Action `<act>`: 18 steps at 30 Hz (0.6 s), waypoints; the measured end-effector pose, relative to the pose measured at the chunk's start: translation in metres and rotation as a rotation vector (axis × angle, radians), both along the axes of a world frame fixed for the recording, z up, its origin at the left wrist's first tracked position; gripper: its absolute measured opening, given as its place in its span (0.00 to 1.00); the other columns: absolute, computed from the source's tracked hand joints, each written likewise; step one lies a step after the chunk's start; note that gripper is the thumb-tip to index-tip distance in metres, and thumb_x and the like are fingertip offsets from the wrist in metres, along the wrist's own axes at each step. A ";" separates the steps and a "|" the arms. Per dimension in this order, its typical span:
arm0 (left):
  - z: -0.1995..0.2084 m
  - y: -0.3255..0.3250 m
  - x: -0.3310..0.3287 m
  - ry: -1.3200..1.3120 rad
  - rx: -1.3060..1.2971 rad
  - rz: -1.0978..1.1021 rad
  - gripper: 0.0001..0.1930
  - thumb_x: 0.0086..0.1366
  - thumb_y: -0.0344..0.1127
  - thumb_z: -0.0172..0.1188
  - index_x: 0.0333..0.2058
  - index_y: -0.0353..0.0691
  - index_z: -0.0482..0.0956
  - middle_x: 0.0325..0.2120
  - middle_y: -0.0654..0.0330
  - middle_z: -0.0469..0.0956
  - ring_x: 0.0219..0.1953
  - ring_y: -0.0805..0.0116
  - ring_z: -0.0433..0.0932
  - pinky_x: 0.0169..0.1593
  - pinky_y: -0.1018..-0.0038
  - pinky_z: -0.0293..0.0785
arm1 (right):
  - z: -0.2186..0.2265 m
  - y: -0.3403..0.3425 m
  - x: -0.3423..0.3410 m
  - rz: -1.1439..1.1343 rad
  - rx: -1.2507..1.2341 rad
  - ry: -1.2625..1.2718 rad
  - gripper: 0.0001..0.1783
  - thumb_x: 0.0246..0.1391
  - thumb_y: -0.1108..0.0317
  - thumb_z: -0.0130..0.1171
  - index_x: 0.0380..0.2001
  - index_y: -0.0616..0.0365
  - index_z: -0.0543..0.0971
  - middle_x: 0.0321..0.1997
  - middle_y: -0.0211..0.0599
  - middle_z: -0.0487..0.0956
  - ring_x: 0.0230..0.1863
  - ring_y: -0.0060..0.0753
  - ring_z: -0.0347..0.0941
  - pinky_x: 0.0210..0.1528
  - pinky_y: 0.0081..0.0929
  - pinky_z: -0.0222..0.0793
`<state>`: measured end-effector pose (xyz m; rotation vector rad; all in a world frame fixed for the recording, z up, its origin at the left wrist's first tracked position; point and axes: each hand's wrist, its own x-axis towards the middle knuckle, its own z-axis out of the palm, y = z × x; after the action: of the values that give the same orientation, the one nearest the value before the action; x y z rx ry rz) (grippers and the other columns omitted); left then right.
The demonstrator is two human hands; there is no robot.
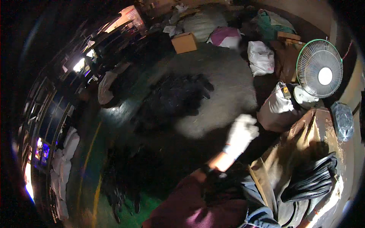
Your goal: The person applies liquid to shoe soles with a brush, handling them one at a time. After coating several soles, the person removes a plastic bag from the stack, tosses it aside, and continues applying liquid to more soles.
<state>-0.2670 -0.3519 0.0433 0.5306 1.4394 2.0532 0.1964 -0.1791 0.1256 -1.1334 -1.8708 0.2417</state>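
- On the brown, cloth-draped counter (291, 142) at the person's right, we find the black, glossy bundle of layered strips (310, 180), rubber-like in appearance.
- We note the white-gloved right hand (334, 192) at the bundle's outer edge; glare and angle hide its fingers, so we cannot tell whether they grasp it.
- We observe the white-gloved left hand (241, 133) raised well apart from the bundle, its fingers loosely bent, with nothing seen in them.
- Risk, in our judgement: the layers could slip or fan apart, since the strips look smooth and the left hand lends no support.
- Risk: the rumpled cloth could snag or drag along if the bundle were pulled across it.
- Risk: poor light over the dark, heaped pile (171, 95) on the floor could cause a stumble.
- Containers: we record a clear plastic bag (343, 121) on the counter's far side, its bluish contents not identifiable.
- Near the white, green-rimmed fan (319, 68) stands a bulging white sack (261, 59); what it holds is hidden.
- Farther back, beside a purple-and-white sack (225, 37), sits a tan cardboard box (184, 42); we cannot see inside either.
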 end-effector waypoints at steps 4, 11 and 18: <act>0.008 0.128 0.165 -0.046 0.322 -0.930 0.16 0.77 0.41 0.58 0.56 0.40 0.79 0.40 0.62 0.82 0.37 0.72 0.82 0.40 0.70 0.81 | -0.071 0.002 0.180 -0.366 0.135 0.126 0.22 0.75 0.64 0.48 0.59 0.67 0.81 0.59 0.48 0.83 0.60 0.41 0.78 0.69 0.40 0.69; 0.070 0.196 0.317 1.725 0.437 -1.106 0.11 0.64 0.32 0.55 0.39 0.41 0.86 0.32 0.47 0.83 0.36 0.45 0.83 0.39 0.52 0.80 | 0.002 -0.090 0.107 -0.460 0.162 0.249 0.16 0.71 0.65 0.53 0.49 0.67 0.83 0.53 0.41 0.85 0.53 0.36 0.79 0.61 0.34 0.73; 0.018 0.242 0.361 2.242 0.689 -1.070 0.19 0.65 0.35 0.56 0.54 0.41 0.81 0.56 0.51 0.77 0.66 0.51 0.70 0.74 0.44 0.54 | 0.024 -0.140 0.197 -0.709 0.189 0.444 0.10 0.65 0.74 0.58 0.44 0.63 0.86 0.49 0.38 0.86 0.52 0.30 0.81 0.58 0.33 0.76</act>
<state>0.0939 -0.1100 0.0615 3.3422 0.3795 0.2456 0.3936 -0.3189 0.1497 -1.3971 -1.0050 -0.0853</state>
